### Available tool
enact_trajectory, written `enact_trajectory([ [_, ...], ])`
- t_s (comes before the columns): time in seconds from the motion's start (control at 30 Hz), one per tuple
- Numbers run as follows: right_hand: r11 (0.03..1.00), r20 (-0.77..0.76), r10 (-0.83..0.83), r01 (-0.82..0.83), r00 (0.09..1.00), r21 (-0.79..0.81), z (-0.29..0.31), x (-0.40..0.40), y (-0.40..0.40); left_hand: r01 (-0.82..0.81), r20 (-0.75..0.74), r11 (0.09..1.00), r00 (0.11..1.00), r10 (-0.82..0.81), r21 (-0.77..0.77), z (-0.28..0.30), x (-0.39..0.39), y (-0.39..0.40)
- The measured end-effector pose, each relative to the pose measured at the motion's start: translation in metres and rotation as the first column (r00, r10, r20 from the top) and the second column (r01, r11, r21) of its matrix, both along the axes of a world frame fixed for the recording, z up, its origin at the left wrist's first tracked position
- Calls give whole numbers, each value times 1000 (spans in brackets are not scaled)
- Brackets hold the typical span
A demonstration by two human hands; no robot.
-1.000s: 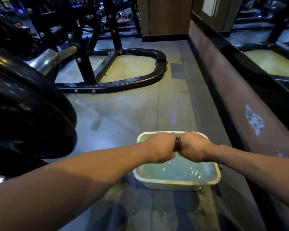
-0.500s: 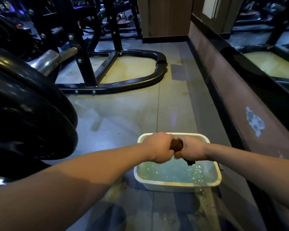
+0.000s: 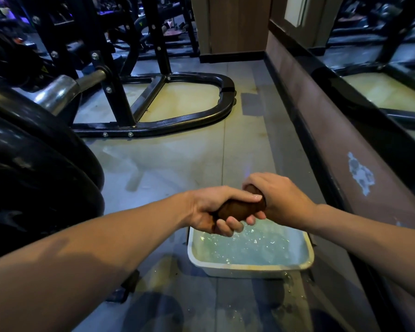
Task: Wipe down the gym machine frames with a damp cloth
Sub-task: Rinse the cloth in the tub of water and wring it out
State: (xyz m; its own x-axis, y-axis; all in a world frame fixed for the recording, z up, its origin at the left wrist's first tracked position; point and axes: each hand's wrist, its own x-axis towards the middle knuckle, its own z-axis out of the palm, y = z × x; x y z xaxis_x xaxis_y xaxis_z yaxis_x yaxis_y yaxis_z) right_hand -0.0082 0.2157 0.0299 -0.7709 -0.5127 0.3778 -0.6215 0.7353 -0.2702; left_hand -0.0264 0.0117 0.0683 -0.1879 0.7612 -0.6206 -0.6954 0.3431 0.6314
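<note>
Cloth: I see a brown cloth [image 3: 241,207] twisted into a tight roll, held in the air just above a white basin [image 3: 249,268] of rippling water on the floor.
Cloth axis: the roll runs left to right across my view, its right end tilted a little up and away.
Left hand: my left hand [image 3: 213,212] is curled round the left end, fingers wrapped underneath.
Right hand: my right hand [image 3: 277,200] grips the right end from above; the two hands almost touch.
Machine frame: the black machine frame [image 3: 173,121] lies on the floor ahead and to the left, well apart from the cloth.
Nearer arm: I judge the left arm closer to that frame.
Step in hand: I judge this to be wringing; no frame wiped yet.
</note>
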Motion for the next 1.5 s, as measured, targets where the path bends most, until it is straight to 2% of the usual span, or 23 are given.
enact_trajectory([
  [0.1,1000,90,14,-13,996,-14,1,-3,1,-5,-114,994,993,-7,-109,4,2,9],
  [0.17,987,178,-101,75,979,144,1,-3,3,-20,-343,972,937,-64,-235,-2,6,17],
  [0.23,937,278,-250,160,928,311,0,3,3,-59,-583,926,791,-185,-373,-14,12,25],
  [0.27,922,328,-294,175,898,346,-2,5,1,-99,-682,893,684,-259,-439,-21,15,28],
  [0.33,902,403,-362,207,841,379,-5,11,-8,-190,-804,816,391,-447,-546,-34,19,30],
  [0.37,891,416,-401,241,816,384,-6,12,-13,-228,-813,783,246,-528,-578,-37,19,29],
  [0.43,878,450,-462,323,764,354,-7,9,-20,-291,-779,741,28,-626,-606,-34,15,23],
  [0.5,885,534,-464,387,707,258,-2,2,-26,-318,-736,730,-127,-665,-605,-25,2,15],
  [0.57,892,655,-393,440,645,101,4,-3,-32,-302,-678,726,-263,-687,-618,-13,-11,6],
  [0.63,869,767,-283,492,576,-49,5,-2,-39,-282,-619,716,-366,-695,-638,-7,-18,1],
  [0.73,791,928,-69,587,367,-173,0,9,-44,-235,-543,688,-465,-700,-686,-7,-18,-2],
  [0.8,770,970,56,608,237,-193,-2,11,-42,-226,-514,684,-510,-690,-694,-8,-19,-2],
  [0.87,769,978,93,611,184,-188,-1,10,-41,-230,-517,696,-522,-678,-680,-9,-21,-2],
  [0.93,771,976,69,610,205,-182,-2,11,-41,-231,-518,705,-534,-668,-671,-13,-21,-3],
  [1.1,810,968,-18,571,251,-133,-13,15,-37,-163,-503,761,-661,-557,-629,-32,-14,-6],
  [1.2,829,975,-18,548,222,-110,-10,12,-33,-150,-485,788,-715,-503,-597,-40,-14,-9],
  [1.27,843,978,-20,529,208,-95,-6,11,-33,-155,-491,789,-706,-509,-595,-41,-14,-10],
  [1.33,852,963,-24,509,267,-120,-6,7,-31,-187,-561,782,-599,-571,-595,-39,-13,-9],
  [1.37,856,936,-63,501,346,-127,-7,5,-29,-216,-625,783,-497,-602,-583,-37,-13,-8],
  [1.4,867,869,-162,489,467,-101,-9,3,-27,-254,-697,789,-371,-614,-560,-34,-12,-7],
  [1.43,880,740,-292,473,606,-39,-11,3,-24,-296,-771,791,-212,-600,-535,-32,-13,-5],
  [1.47,892,553,-388,452,737,25,-13,3,-21,-328,-843,799,-13,-537,-504,-31,-14,-3],
  [1.5,907,350,-411,418,842,59,-13,5,-19,-350,-888,816,218,-406,-459,-30,-15,-1],
])
